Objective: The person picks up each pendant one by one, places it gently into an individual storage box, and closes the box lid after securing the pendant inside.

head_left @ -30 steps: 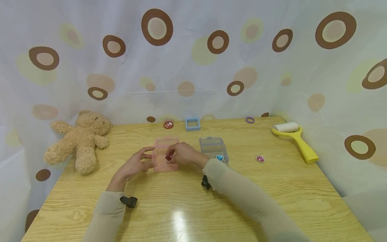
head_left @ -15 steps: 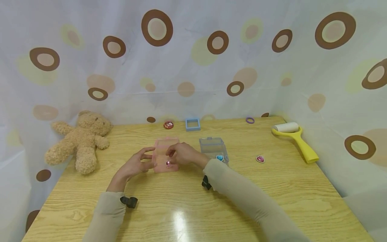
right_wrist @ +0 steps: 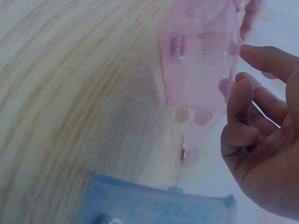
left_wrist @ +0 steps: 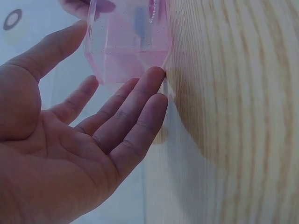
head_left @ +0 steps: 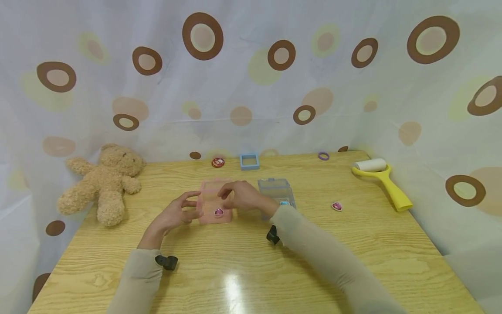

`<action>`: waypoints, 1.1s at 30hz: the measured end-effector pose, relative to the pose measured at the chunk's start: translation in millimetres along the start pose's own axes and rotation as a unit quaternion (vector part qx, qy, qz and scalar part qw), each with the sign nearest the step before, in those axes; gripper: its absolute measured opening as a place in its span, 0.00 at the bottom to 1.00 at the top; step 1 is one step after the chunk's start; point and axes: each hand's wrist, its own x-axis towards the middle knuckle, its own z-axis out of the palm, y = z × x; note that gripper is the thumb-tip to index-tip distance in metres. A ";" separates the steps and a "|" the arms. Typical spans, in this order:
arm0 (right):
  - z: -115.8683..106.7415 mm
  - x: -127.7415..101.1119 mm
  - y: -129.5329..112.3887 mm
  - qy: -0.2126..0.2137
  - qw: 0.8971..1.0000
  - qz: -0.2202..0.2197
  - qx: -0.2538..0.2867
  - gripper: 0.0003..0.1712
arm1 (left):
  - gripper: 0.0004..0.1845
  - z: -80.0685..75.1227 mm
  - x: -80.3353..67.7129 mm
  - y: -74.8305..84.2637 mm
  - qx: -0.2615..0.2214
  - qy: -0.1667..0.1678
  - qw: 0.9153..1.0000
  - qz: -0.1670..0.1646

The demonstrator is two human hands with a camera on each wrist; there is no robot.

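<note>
Mid-desk point(head_left: 243, 270), a pink box point(head_left: 214, 201) stands between both hands. L hand point(head_left: 175, 214) sits just left of it, palm facing the box, fingers straight & spread; in the left wrist view the fingertips point(left_wrist: 156, 74) touch the box's lower edge, thumb near its side wall, no curl round it. R hand point(head_left: 240, 196) is at the box's top right rim, fingers loosely bent, holding nothing; in the right wrist view the fingers point(right_wrist: 243, 100) lie just beside the box wall, and I can't tell if they touch it. A pink gem point(head_left: 218, 212) lies inside the box, low at the front, below the R hand and apart from it.

Just right of the R hand stands a clear box point(head_left: 276, 188), w/ a blue gem point(head_left: 284, 203) at its front edge, partly hidden by the sleeve. Another pink gem point(head_left: 337, 206) lies on the desk further right, well apart from both hands. At the back edge: a red disc point(head_left: 218, 162), a blue frame point(head_left: 249, 161), a purple ring point(head_left: 323, 155). A lint roller point(head_left: 382, 181) w/ yellow handle lies at the far right; a teddy point(head_left: 103, 181) sits at far left against the dotted curtain point(head_left: 251, 74).
</note>
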 end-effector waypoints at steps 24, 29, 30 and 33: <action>-55.4 -45.3 32.0 0.047 0.998 0.022 0.031 0.17 | 0.39 -2.8 1.7 -2.1 0.003 0.001 1.000 0.009; -61.0 -56.3 40.8 0.056 0.997 0.021 0.046 0.17 | 0.38 -2.9 1.4 -2.6 0.008 0.002 1.000 0.008; -61.9 -59.1 42.4 0.059 0.997 0.020 0.046 0.17 | 0.38 -2.8 1.0 -2.5 0.008 0.002 1.000 0.008; -64.4 -66.8 47.8 0.072 0.996 0.021 0.039 0.16 | 0.39 -2.7 0.0 -2.1 0.008 0.000 1.000 0.006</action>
